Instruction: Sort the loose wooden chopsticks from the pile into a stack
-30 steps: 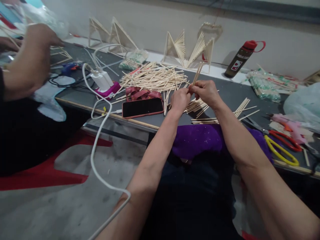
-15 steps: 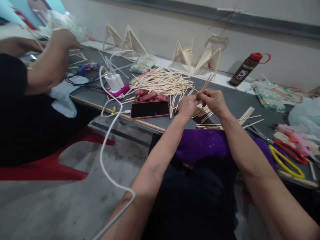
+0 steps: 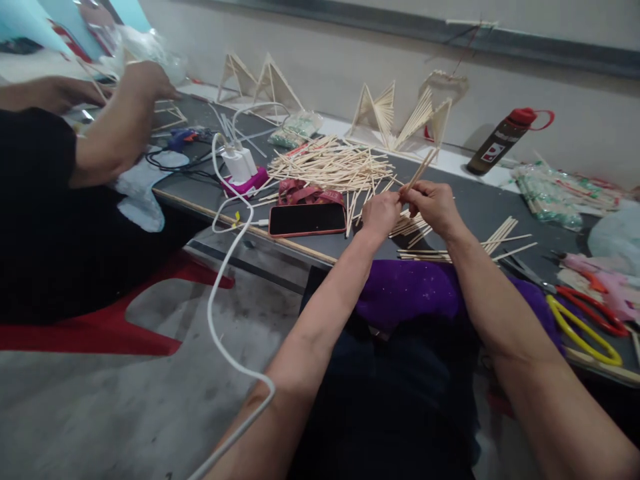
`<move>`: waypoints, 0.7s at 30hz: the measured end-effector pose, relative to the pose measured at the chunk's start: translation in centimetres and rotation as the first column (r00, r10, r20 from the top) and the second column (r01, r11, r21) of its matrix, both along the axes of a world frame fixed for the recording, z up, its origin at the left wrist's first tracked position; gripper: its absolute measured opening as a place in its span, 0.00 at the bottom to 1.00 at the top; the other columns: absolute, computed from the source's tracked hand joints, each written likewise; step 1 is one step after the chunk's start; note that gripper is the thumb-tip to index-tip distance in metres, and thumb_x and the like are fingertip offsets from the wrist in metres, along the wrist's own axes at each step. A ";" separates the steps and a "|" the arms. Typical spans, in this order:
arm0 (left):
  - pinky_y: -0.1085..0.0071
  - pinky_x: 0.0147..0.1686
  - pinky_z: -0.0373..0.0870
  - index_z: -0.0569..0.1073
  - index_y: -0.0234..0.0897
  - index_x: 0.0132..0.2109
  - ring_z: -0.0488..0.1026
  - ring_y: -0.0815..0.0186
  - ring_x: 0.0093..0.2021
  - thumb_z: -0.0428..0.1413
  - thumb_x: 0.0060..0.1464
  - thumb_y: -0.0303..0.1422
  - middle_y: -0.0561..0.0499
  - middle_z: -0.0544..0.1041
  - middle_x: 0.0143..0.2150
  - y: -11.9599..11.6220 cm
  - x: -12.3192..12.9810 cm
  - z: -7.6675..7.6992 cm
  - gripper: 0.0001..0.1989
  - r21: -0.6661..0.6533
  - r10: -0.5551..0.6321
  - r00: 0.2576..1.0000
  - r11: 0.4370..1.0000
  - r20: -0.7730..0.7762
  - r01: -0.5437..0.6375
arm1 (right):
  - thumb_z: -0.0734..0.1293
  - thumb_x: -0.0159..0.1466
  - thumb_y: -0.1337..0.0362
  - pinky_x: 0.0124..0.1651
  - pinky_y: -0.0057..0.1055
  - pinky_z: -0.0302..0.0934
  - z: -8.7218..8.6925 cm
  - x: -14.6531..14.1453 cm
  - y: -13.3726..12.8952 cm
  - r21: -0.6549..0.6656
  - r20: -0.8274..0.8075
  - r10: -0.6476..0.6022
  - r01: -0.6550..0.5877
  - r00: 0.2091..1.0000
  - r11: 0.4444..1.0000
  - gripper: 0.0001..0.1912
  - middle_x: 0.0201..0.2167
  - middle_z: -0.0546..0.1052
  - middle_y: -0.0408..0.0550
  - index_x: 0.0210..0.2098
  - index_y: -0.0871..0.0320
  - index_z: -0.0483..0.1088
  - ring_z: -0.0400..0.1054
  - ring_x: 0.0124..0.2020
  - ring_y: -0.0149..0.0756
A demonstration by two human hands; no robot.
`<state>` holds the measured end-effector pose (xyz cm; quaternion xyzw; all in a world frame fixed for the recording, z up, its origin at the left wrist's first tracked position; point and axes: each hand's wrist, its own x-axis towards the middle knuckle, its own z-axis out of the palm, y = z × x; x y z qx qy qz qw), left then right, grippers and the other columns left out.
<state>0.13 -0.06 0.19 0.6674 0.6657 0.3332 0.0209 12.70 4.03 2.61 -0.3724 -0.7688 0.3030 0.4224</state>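
I see the right hand [image 3: 433, 205] pinched narrow, thumb and fingers closed on a few slim sticks [image 3: 420, 168]. The left hand [image 3: 383, 215] is curled about their lower ends, which the fingers hide from me. The sticks are held up over the table [image 3: 474, 215], just right of the loose pile [image 3: 333, 163]. Their long axis slants steeply, free tips pointing up and rightward, towards the wall [image 3: 330, 73]. A clear packet [image 3: 296, 129] lies behind the pile, another packet [image 3: 547, 197] right of the red-capped bottle [image 3: 503, 141]; I can't make out their contents.
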 end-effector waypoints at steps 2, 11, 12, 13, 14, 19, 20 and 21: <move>0.67 0.37 0.63 0.79 0.36 0.39 0.75 0.59 0.39 0.46 0.62 0.35 0.42 0.80 0.38 0.1 -0.1 0.0 0.16 -0.013 -0.023 1.000 1.000 0.019 0.023 | 0.68 0.57 0.57 0.19 0.23 0.56 0.0 0.0 0.1 -0.051 -0.011 0.020 -0.021 1.000 0.998 0.13 0.17 0.70 0.42 0.29 0.63 0.76 0.60 0.16 0.25; 0.73 0.27 0.67 0.73 0.33 0.25 0.67 0.72 0.21 0.57 0.52 0.33 0.53 0.70 0.20 0.6 -0.5 0.5 0.10 -0.068 -0.129 0.524 0.938 0.842 0.340 | 0.67 0.59 0.63 0.21 0.22 0.57 0.9 1.9 0.8 -0.292 -0.251 -0.018 -0.059 0.968 0.955 0.10 0.23 0.71 0.41 0.38 0.60 0.74 0.59 0.19 0.22; 0.73 0.27 0.67 0.73 0.33 0.26 0.68 0.72 0.21 0.58 0.51 0.32 0.53 0.71 0.21 0.6 -0.4 0.6 0.08 -0.074 -0.120 0.464 0.923 0.878 0.378 | 0.67 0.59 0.63 0.21 0.22 0.57 0.8 2.2 0.8 -0.324 -0.266 -0.009 -0.081 0.964 0.943 0.09 0.23 0.71 0.41 0.38 0.60 0.74 0.59 0.19 0.22; 0.73 0.27 0.67 0.74 0.33 0.26 0.68 0.73 0.21 0.59 0.50 0.31 0.52 0.72 0.22 0.5 -0.4 0.6 0.07 -0.074 -0.121 0.433 0.911 0.893 0.407 | 0.68 0.59 0.63 0.22 0.22 0.58 0.8 2.4 0.9 -0.349 -0.281 0.000 -0.102 0.960 0.932 0.08 0.24 0.72 0.41 0.37 0.60 0.74 0.60 0.20 0.22; 0.74 0.27 0.67 0.74 0.32 0.26 0.68 0.73 0.21 0.59 0.48 0.31 0.52 0.73 0.22 0.4 -0.3 0.7 0.07 -0.068 -0.131 0.423 0.903 0.896 0.423 | 0.68 0.59 0.64 0.22 0.22 0.58 0.7 2.6 1.0 -0.366 -0.298 0.009 -0.123 0.954 0.923 0.08 0.25 0.72 0.41 0.37 0.59 0.74 0.60 0.20 0.22; 0.76 0.22 0.62 0.74 0.32 0.25 0.65 0.74 0.20 0.60 0.46 0.35 0.54 0.70 0.20 0.2 -0.5 0.5 0.10 -0.018 -0.237 0.490 0.888 0.839 0.460 | 0.69 0.57 0.63 0.21 0.23 0.56 0.7 2.4 0.9 -0.361 -0.355 0.065 -0.201 0.933 0.910 0.08 0.18 0.69 0.38 0.36 0.60 0.75 0.59 0.18 0.23; 0.76 0.21 0.60 0.74 0.32 0.25 0.65 0.74 0.19 0.60 0.46 0.36 0.54 0.70 0.19 0.3 -0.5 0.4 0.10 -0.016 -0.250 0.505 0.885 0.826 0.465 | 0.70 0.57 0.62 0.21 0.24 0.55 0.7 2.3 0.9 -0.356 -0.358 0.076 -0.211 0.931 0.910 0.09 0.17 0.68 0.37 0.35 0.60 0.75 0.58 0.18 0.23; 0.77 0.21 0.59 0.75 0.33 0.25 0.64 0.74 0.19 0.59 0.45 0.35 0.55 0.69 0.19 0.3 -0.6 0.4 0.09 -0.015 -0.262 0.519 0.883 0.813 0.469 | 0.70 0.56 0.61 0.21 0.24 0.55 0.7 2.1 0.9 -0.352 -0.359 0.084 -0.218 0.930 0.910 0.10 0.16 0.67 0.37 0.35 0.60 0.75 0.57 0.17 0.23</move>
